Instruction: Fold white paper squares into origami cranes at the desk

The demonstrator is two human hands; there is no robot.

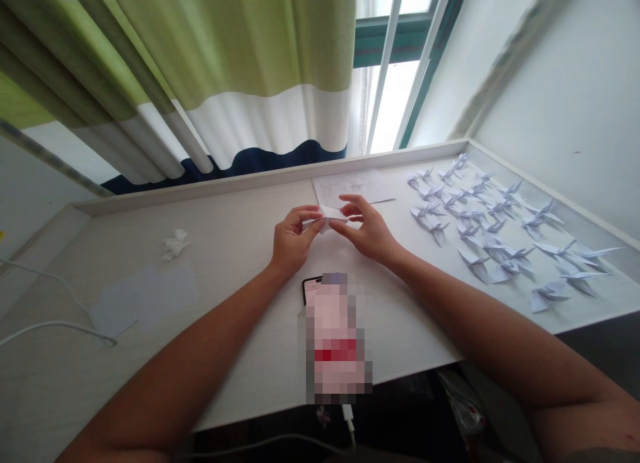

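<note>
Both hands meet over the middle of the white table (235, 250), pinching a small folded piece of white paper (333, 214). My left hand (293, 240) grips its left end with curled fingers. My right hand (365, 230) holds the right end between thumb and fingers. The paper is partly folded and hovers just above the tabletop. A printed sheet (353, 185) lies flat just behind the hands.
Several folded paper cranes (493, 230) cover the table's right side. A phone (335, 336) with a plugged-in cable lies near the front edge. A crumpled paper scrap (174, 244), a flat pale sheet (145, 298) and a white cable (55, 326) lie left. Striped curtain (200, 83) hangs behind.
</note>
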